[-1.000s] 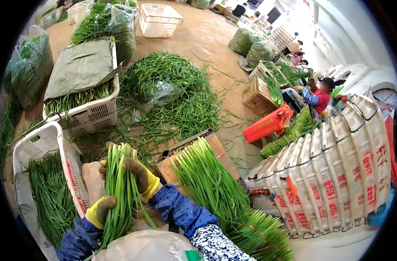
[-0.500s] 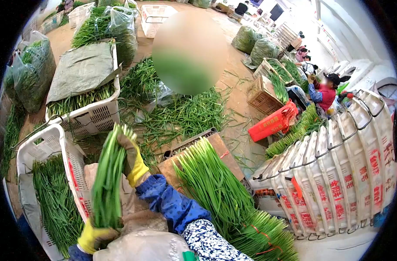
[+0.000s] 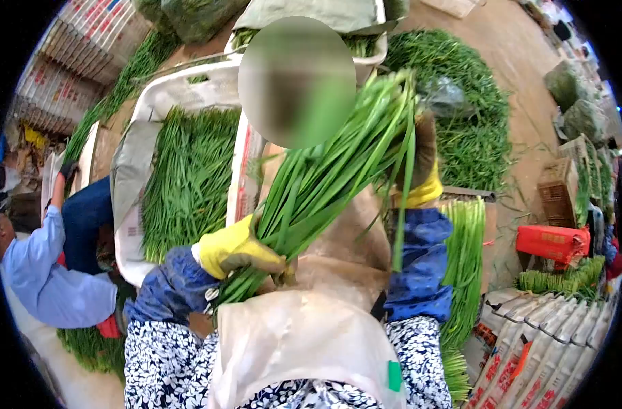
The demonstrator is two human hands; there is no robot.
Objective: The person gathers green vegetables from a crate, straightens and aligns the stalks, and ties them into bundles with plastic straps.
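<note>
A loose bunch of garlic chives (image 3: 324, 170) slants across my lap, from lower left to upper right. My left hand (image 3: 241, 251), in a yellow-and-brown work glove, is closed around its lower end. My right hand (image 3: 420, 160), gloved the same way, grips the upper end; its fingers are partly hidden behind the stalks. A few long leaves dangle below that hand. To the left stands a white crate (image 3: 181, 92) lined with grey cloth, with chives (image 3: 188, 177) laid in it. More chives (image 3: 464, 266) lie in a row to the right of my right forearm.
A person in a light blue shirt (image 3: 52, 266) sits close on my left. Loose greens (image 3: 461, 136) are heaped on the floor ahead. A red package (image 3: 553, 244), a brown crate (image 3: 556, 191) and stacked white crates (image 3: 549, 341) stand at right. A round blur covers the upper middle.
The view has swung left, bringing the seated person into sight. The bunch has gone from nearly upright at the left to slanting in front of me, still between both hands.
</note>
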